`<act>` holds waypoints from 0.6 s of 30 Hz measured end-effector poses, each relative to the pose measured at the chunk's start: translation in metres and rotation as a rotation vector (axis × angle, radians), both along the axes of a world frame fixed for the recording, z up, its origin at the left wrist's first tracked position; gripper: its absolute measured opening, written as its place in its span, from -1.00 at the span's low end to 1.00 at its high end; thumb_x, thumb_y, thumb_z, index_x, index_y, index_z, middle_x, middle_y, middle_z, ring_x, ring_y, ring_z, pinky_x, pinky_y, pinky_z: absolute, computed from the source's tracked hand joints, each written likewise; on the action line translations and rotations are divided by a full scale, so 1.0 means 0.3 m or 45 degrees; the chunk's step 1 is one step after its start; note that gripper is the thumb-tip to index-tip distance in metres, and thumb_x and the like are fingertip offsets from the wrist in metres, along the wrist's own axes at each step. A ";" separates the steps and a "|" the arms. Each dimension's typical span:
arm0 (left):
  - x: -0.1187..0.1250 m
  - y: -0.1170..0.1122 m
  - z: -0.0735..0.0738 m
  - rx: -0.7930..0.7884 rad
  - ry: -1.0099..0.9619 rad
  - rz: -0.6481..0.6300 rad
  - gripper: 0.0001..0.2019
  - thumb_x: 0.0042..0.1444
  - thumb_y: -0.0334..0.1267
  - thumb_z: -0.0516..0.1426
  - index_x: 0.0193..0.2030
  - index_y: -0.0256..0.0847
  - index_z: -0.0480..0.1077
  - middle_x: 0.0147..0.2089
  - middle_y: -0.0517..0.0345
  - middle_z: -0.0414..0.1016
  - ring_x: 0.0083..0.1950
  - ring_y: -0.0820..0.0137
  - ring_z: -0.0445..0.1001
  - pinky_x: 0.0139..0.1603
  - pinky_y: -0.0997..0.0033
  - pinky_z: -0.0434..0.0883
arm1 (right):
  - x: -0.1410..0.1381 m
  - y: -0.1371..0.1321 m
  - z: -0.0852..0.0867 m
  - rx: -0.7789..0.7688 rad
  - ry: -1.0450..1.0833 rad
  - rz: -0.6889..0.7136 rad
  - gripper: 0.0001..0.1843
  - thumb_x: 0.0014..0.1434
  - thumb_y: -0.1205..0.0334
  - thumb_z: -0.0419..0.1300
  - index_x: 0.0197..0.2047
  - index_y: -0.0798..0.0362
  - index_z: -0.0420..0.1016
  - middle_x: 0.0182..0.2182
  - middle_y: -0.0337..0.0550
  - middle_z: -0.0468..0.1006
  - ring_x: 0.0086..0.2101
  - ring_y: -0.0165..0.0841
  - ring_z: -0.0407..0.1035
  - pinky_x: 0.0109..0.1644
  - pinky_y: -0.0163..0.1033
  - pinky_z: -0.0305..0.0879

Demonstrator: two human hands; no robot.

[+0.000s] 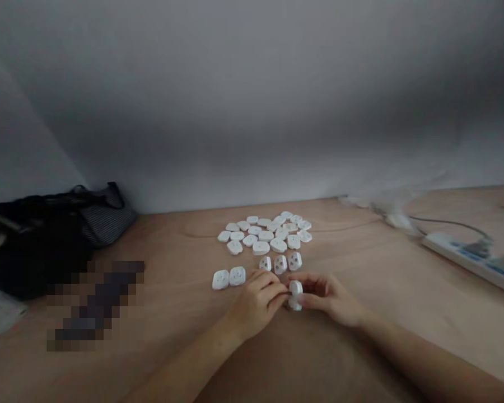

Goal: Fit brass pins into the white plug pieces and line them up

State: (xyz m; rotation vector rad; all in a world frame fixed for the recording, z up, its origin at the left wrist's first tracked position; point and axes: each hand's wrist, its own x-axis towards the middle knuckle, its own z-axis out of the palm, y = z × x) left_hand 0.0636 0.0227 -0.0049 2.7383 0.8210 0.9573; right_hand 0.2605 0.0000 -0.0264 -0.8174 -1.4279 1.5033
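Observation:
My left hand (258, 302) and my right hand (327, 296) meet at the middle of the wooden table (403, 291), both pinching one small white plastic socket cover (295, 291) between their fingertips. Just beyond the hands stand three white covers in a row (280, 263), and two more (229, 277) lie to the left. Farther back is a loose pile of several white covers (265, 230).
A black bag (50, 235) sits at the table's left against the grey wall. A white power strip (470, 254) with a cable lies at the right. A blurred dark object (96, 305) lies left of my arms.

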 end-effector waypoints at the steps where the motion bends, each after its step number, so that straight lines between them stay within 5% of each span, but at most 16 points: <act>1: 0.000 -0.002 0.003 0.012 -0.001 0.007 -0.86 0.18 -0.31 0.08 -0.31 -0.20 0.46 -0.34 0.10 0.43 -0.25 0.33 0.37 -0.15 0.28 0.32 | -0.002 0.000 0.000 0.003 0.003 0.009 -0.52 -0.07 0.07 0.35 -0.07 0.04 0.46 -0.23 -0.13 0.56 -0.22 -0.27 0.44 -0.06 -0.09 0.32; 12: -0.098 -0.004 -0.012 -0.046 0.153 0.093 -0.89 0.11 -0.25 0.16 -0.22 -0.16 0.47 -0.32 0.11 0.45 -0.24 0.30 0.40 -0.18 0.27 0.31 | 0.028 0.014 0.000 -0.001 -0.008 -0.055 -0.49 -0.10 0.04 0.35 -0.07 0.06 0.45 -0.25 -0.11 0.56 -0.26 -0.25 0.45 -0.13 -0.10 0.34; 15: -0.085 -0.010 0.007 -0.097 0.064 0.177 -0.65 0.01 -0.15 0.24 -0.05 -0.15 0.40 -0.17 0.06 0.44 -0.12 0.22 0.38 -0.10 0.21 0.33 | 0.013 0.005 0.007 -0.011 0.079 0.000 -0.49 -0.06 0.10 0.35 -0.03 0.06 0.39 -0.19 -0.09 0.54 -0.23 -0.28 0.44 -0.10 -0.13 0.32; 18: -0.062 -0.012 0.028 -0.107 0.030 0.059 -0.47 -0.05 -0.05 0.26 0.07 -0.11 0.31 0.00 0.02 0.38 0.03 0.17 0.32 0.02 0.16 0.30 | -0.002 -0.002 0.006 -0.006 0.182 0.053 -0.32 -0.04 0.15 0.35 0.12 0.00 0.21 -0.10 -0.06 0.50 -0.15 -0.29 0.41 -0.05 -0.13 0.29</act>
